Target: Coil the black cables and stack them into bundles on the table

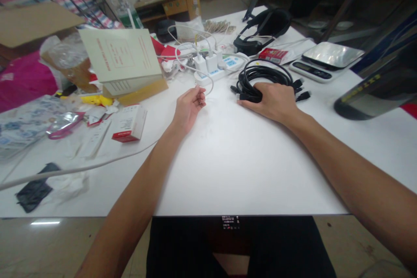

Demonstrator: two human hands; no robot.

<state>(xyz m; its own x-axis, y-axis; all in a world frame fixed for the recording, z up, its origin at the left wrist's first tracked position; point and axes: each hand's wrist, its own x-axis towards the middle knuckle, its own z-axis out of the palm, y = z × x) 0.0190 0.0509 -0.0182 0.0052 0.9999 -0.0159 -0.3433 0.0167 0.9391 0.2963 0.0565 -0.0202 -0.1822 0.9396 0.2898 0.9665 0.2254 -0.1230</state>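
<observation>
My right hand (275, 100) grips the near side of a coil of black cables (260, 71) on the white table. Dark connector ends (303, 95) stick out beside that hand. To its left, my left hand (190, 106) rests palm inward with its fingers curled together. A white cord (212, 84) curves down from the power strip (213, 69) and passes close to those fingertips. Whether the fingers hold the cord or anything else is hidden. Several white plugs (201, 64) sit in the strip behind both hands.
At the right are a kitchen scale (316, 71) and a large dark cylinder (371, 91). A black headset (260, 34) lies farther back. On the left stand a red-and-white box (130, 124) and an opened cardboard folder (122, 58). A grey cable (94, 166) crosses towards my left forearm.
</observation>
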